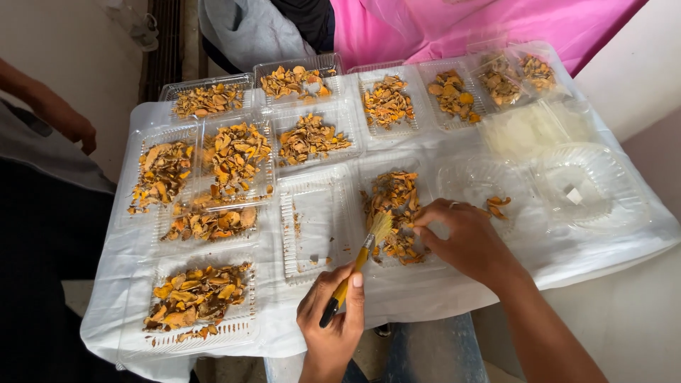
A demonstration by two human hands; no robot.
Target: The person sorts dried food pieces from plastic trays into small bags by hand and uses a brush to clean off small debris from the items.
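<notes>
My left hand (332, 315) grips a small brush (362, 259) with a yellow handle and pale bristles. The bristles rest on a pile of dried orange-yellow slices (392, 202) in a clear plastic tray (369, 262). My right hand (464, 241) reaches in from the right, its fingertips pinched together on a slice at the pile's right edge, close to the bristles. To the left of that tray lies a nearly bare clear tray (316, 223) with only crumbs in it.
Several clear trays of dried slices (234, 159) cover the white-clothed table (425, 291). Bare clear lids (592, 184) sit at the right. Another person's hand (71, 126) hangs at the far left. Pink cloth (454, 25) lies behind the table.
</notes>
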